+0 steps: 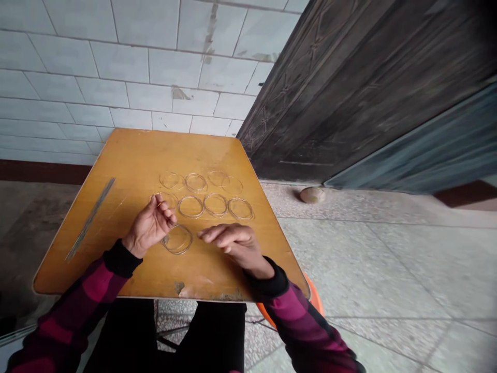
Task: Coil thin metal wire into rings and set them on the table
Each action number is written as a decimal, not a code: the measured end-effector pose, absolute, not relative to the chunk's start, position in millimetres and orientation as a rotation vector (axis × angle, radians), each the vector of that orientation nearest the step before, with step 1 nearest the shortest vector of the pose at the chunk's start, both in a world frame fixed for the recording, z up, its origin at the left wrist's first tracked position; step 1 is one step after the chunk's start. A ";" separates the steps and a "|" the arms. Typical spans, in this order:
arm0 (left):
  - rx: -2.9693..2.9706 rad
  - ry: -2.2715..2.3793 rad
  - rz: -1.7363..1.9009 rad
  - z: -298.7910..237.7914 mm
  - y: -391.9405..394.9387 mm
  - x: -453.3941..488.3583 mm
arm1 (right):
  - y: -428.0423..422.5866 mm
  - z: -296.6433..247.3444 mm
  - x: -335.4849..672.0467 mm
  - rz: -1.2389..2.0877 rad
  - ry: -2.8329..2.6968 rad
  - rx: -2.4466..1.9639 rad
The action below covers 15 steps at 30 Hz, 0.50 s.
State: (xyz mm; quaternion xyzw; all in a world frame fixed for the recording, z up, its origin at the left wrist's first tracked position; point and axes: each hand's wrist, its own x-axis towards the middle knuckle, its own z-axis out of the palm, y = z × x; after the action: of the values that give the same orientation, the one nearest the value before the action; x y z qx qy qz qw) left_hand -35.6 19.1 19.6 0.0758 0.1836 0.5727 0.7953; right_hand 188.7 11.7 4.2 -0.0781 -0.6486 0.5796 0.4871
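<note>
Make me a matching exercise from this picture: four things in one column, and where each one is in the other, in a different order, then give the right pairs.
Things
1. Long thin metal strip
2. Rounded stone
3. Bundle of wire rings
4. Dark carved wooden door

Places
A. To the right of the white tiled wall
B. On the speckled floor, just in front of the door
C. On the yellow tabletop, between the left hand and the right hand
D. On the left part of the yellow tabletop, lying at a slant

Pairs: 1-D, 2-B, 3-C, 4-A
</note>
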 end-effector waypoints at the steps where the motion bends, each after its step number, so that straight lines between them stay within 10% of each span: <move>1: 0.186 0.386 1.210 19.8 17.0 -35.0 | 12.8 3.7 186.8 1.498 -1.463 -0.193; 15: 0.463 0.276 1.041 8.2 10.1 -35.6 | 21.3 27.6 155.0 2.112 -0.899 -0.143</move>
State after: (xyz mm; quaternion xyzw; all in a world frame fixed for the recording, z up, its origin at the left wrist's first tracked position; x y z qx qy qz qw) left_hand -35.6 10.1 8.2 0.2185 0.1302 0.4912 0.8331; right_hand 155.0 21.3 27.6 -0.0566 -0.3568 0.8381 0.4088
